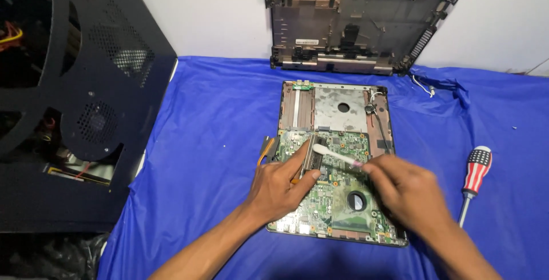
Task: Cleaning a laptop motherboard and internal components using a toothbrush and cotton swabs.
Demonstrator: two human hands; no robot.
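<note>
**Swab pinched over an opened laptop board**

Pinched between the fingertips of the right hand (407,191) is a cotton swab (336,156) with a white shaft; its white tip points to the left and up, and it lies over the green circuit board (334,200), just beside a dark memory module (311,153). The right hand looks a little blurred, so I cannot tell exactly which fingers close on the shaft. The left hand (280,188) rests on the left part of the board with the fingers loosely bent, not closed on anything; its index finger stretches up along the memory module and seems to touch it.

The circuit board sits inside the open lower shell of a laptop (382,121), which lies flat in the middle of a blue cloth (217,120) that covers the table. In the upper part of the shell there is a bare metal plate (342,108) with a round hole. In the lower part of the board a round dark opening (357,201) shows.

To the right of the right hand, well apart from the laptop, a screwdriver (476,171) lies on the cloth; its handle has red and white stripes and a blue end with stars. Another laptop cover (354,23) leans upright against the white wall behind. On the left stands a black perforated computer case (86,103).
</note>
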